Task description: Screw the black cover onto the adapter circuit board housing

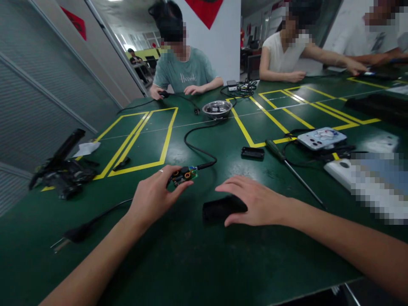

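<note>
My left hand (154, 197) pinches a small circuit board (184, 174) with copper coils, resting on the green table (178, 259); a ring is on one finger. A black cable (196, 148) runs from the board's right end toward the far side. My right hand (255, 199) lies over a black plastic housing (219, 209), its fingers curled around the housing's right end. The two hands are about a hand's width apart.
A black screwdriver (287, 163), a small black cover (253, 153), a phone (321, 138), a white device (342, 170), a metal bowl (217, 108). A plug (75, 236) lies near left. Black tools (62, 172) sit at the left edge. Three people sit across the table.
</note>
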`<action>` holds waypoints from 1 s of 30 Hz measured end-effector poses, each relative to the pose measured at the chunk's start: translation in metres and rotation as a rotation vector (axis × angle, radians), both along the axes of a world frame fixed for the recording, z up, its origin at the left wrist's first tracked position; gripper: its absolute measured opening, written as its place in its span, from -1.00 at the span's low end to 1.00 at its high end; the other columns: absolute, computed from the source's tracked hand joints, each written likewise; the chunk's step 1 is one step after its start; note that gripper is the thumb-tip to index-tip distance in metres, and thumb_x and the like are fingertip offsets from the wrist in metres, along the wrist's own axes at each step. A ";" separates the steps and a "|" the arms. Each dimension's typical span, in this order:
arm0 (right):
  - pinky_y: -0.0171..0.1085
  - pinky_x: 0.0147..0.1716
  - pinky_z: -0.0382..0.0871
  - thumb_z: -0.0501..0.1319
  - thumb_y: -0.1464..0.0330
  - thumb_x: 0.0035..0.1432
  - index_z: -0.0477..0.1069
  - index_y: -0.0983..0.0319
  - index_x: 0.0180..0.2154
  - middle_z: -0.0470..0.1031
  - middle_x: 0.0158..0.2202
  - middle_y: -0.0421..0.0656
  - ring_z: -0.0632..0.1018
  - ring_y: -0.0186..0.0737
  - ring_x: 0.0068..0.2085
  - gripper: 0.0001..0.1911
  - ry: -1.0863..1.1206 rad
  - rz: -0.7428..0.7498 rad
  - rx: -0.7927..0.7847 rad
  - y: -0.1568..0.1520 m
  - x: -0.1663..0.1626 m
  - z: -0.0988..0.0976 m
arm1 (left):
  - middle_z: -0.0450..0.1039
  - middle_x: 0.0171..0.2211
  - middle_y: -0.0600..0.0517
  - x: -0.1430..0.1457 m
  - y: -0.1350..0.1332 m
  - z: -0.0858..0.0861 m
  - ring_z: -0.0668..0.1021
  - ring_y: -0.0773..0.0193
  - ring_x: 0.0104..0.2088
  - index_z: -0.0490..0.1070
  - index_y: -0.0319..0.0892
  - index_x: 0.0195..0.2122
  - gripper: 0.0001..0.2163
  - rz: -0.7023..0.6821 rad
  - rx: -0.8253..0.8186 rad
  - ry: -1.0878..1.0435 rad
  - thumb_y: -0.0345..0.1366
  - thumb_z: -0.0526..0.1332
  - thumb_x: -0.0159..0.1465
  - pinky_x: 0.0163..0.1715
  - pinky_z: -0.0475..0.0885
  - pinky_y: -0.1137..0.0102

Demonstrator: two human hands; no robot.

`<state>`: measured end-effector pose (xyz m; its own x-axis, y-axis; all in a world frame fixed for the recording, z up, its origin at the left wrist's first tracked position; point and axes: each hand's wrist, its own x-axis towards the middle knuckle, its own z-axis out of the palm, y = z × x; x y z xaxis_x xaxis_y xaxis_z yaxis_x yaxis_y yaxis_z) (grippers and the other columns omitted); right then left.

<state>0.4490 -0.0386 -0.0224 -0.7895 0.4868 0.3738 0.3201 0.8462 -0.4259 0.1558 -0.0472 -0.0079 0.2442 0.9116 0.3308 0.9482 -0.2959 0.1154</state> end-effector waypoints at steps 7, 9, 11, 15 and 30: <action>-0.06 0.06 0.34 0.17 0.25 0.28 0.31 0.26 0.12 0.49 0.01 0.00 0.46 -0.12 0.03 -0.58 0.127 -0.078 0.033 0.014 0.015 -0.005 | 0.45 -0.16 -0.05 0.038 -0.026 -0.008 0.55 0.16 -0.20 0.22 -0.08 0.04 -0.64 -0.355 -0.062 -0.088 -0.06 0.20 0.30 -0.26 0.47 0.31; -0.12 -0.05 0.40 0.10 0.31 0.32 0.41 0.28 0.01 0.54 -0.15 -0.05 0.51 -0.16 -0.11 -0.71 0.041 -0.028 0.031 0.013 0.012 -0.007 | 0.45 -0.15 -0.06 0.045 -0.029 -0.011 0.54 0.15 -0.19 0.22 -0.09 0.02 -0.65 -0.425 -0.143 -0.076 -0.05 0.19 0.31 -0.25 0.48 0.29; -0.14 -0.12 0.40 0.08 0.33 0.33 0.45 0.27 -0.06 0.55 -0.21 -0.06 0.52 -0.17 -0.18 -0.74 -0.020 -0.021 0.038 0.010 0.011 -0.008 | 0.44 -0.12 -0.08 0.049 -0.030 -0.014 0.53 0.12 -0.18 0.22 -0.10 0.04 -0.58 -0.472 -0.236 -0.045 0.01 0.21 0.27 -0.22 0.48 0.24; -0.14 -0.11 0.39 0.13 0.35 0.29 0.44 0.25 -0.07 0.55 -0.19 -0.07 0.53 -0.15 -0.16 -0.78 -0.095 -0.040 -0.005 0.005 0.013 -0.005 | 0.40 -0.02 -0.14 0.049 -0.030 -0.022 0.48 0.06 -0.06 0.09 -0.17 0.21 -0.42 -0.514 -0.260 -0.016 -0.01 0.21 0.27 -0.07 0.46 0.14; -0.22 -0.21 0.37 0.16 0.40 0.24 0.48 0.24 -0.17 0.48 -0.22 -0.11 0.49 -0.24 -0.23 -0.84 -0.129 -0.055 -0.210 0.009 0.019 -0.001 | 0.39 0.00 -0.13 0.043 -0.027 -0.024 0.48 0.08 -0.06 0.26 -0.13 0.14 -0.62 -0.545 -0.239 0.010 -0.14 0.16 0.34 -0.09 0.47 0.13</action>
<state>0.4683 -0.0298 -0.0233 -0.7943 0.5868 0.1573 0.4267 0.7231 -0.5432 0.1991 -0.0739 -0.0322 0.7000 0.7028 0.1267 0.6683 -0.7072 0.2308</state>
